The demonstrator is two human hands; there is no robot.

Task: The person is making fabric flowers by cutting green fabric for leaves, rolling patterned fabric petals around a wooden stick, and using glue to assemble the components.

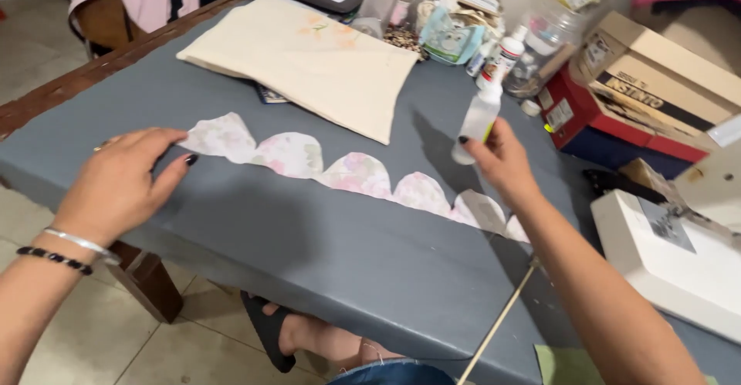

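Note:
A strip of pale floral fabric [351,175] with a scalloped upper edge lies across the grey table [324,254]. My left hand [123,178] rests flat at the strip's left end, fingertips touching the first scallop. My right hand [502,157] is raised above the strip's right part and grips a small translucent squeeze bottle [478,118] with a white cap, held tilted over the table.
A folded cream cloth [309,57] lies behind the strip. Jars, bottles and clutter [463,30] crowd the back. Red and tan boxes [641,91] stand at right, a white sewing machine [679,261] at the near right. A thin wooden stick [502,315] leans by the front edge.

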